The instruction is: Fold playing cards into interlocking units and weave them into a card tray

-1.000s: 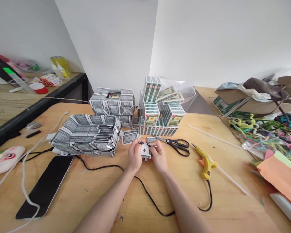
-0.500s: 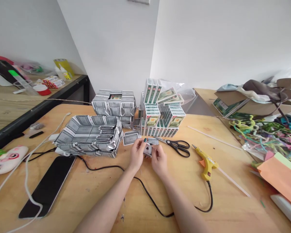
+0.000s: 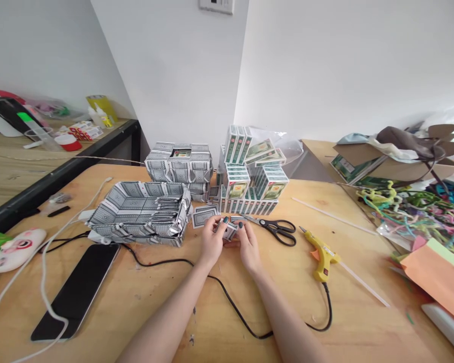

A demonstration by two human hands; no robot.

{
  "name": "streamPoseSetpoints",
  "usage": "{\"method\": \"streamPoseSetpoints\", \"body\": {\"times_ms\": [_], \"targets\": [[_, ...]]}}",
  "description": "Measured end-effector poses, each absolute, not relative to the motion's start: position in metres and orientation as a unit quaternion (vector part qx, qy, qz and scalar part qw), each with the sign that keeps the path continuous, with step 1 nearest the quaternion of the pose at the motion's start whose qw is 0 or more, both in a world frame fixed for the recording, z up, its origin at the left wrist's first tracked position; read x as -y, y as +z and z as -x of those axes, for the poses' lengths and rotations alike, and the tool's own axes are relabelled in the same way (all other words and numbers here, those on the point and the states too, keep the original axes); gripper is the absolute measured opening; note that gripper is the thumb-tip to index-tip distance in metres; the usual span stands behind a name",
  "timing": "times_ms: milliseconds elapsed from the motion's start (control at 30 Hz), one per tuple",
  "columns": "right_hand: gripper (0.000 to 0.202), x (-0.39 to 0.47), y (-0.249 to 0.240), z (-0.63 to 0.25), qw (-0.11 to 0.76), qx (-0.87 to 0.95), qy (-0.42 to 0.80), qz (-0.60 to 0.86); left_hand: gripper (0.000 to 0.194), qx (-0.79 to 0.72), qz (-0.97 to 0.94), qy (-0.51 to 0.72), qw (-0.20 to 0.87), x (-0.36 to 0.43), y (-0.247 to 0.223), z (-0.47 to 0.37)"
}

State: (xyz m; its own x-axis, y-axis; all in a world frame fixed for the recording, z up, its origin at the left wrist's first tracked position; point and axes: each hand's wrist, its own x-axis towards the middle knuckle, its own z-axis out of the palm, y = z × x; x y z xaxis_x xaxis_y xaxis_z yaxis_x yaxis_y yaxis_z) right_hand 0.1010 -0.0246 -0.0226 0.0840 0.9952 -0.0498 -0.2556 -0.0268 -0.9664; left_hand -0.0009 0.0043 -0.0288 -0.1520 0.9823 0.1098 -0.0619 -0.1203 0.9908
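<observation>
Between my two hands is a small playing card [image 3: 230,231], its patterned face partly covered by my fingers. My left hand [image 3: 212,241] grips its left side with thumb and fingers, and my right hand [image 3: 247,246] pinches the right side. Just beyond my left hand, loose playing cards [image 3: 205,217] lie on the table, patterned backs up. Left of them stands an open box made of folded playing cards [image 3: 136,222], with a stack of folded pieces [image 3: 168,209] inside. Black-handled scissors [image 3: 278,229] lie just right of my right hand.
A yellow glue gun [image 3: 323,257] rests on the right, its black cord [image 3: 227,297] crossing beneath my forearms. Card packs [image 3: 249,181] are stacked at the back beside another folded-card structure [image 3: 179,164]. A black phone [image 3: 75,290] lies left; pipe cleaners [image 3: 401,212] heap at right.
My right thumb has moved up onto the card's near face, and the card has turned or bent, so its spade no longer shows. The camera view has tilted slightly upward.
</observation>
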Motion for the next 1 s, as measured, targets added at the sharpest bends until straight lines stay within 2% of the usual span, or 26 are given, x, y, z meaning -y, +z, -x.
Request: {"method": "streamPoseSetpoints", "body": {"times_ms": [167, 500, 800, 1000], "targets": [[0.036, 0.017, -0.025, -0.11, 0.543, 0.394, 0.598, 0.44, 0.017, -0.481, -0.499, 0.575, 0.434, -0.005, -0.029, 0.003], [0.028, 0.019, -0.02, -0.111, 0.535, 0.406, 0.613, 0.415, 0.015, -0.444, -0.455, 0.576, 0.514, -0.007, -0.026, 0.006], [0.023, 0.02, -0.017, -0.106, 0.55, 0.395, 0.601, 0.424, 0.015, -0.471, -0.508, 0.557, 0.458, -0.006, -0.022, 0.01], [0.021, 0.02, -0.018, -0.11, 0.544, 0.343, 0.656, 0.395, 0.014, -0.471, -0.518, 0.555, 0.449, -0.005, -0.019, 0.01]]}}
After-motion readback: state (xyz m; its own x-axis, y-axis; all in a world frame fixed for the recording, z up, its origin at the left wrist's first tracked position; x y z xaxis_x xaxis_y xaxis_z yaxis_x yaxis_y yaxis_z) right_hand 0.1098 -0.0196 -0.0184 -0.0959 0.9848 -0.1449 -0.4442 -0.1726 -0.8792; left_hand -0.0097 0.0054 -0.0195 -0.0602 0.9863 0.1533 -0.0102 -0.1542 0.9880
